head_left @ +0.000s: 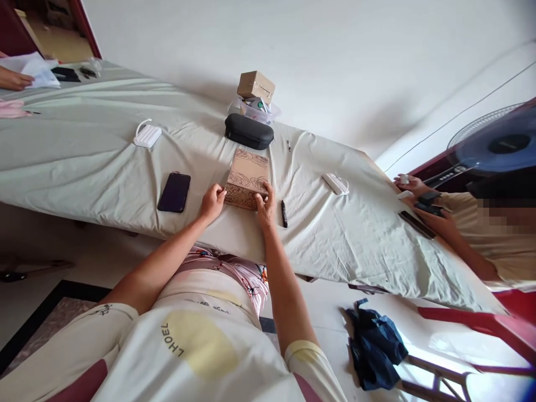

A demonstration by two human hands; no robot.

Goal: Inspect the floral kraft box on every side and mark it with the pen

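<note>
A brown cardboard box with drawn swirls [246, 177] rests on the pale green cloth-covered table [92, 151] in front of me. My left hand [212, 202] grips its near left corner with curled fingers. My right hand [266, 205] holds the near right corner, fingers pressed on the box's side. A black marker [284, 213] lies just right of my right hand. A black phone [174, 192] lies face down to the left of my left hand.
A black case [248, 131], a plastic tub [255, 110] and a small cardboard box [255, 85] stand behind. White chargers [147, 134] [335, 183] lie either side. Another person's hands [422, 204] work at the right; a third hand [14, 79] holds paper far left. A fan [494, 142] stands right.
</note>
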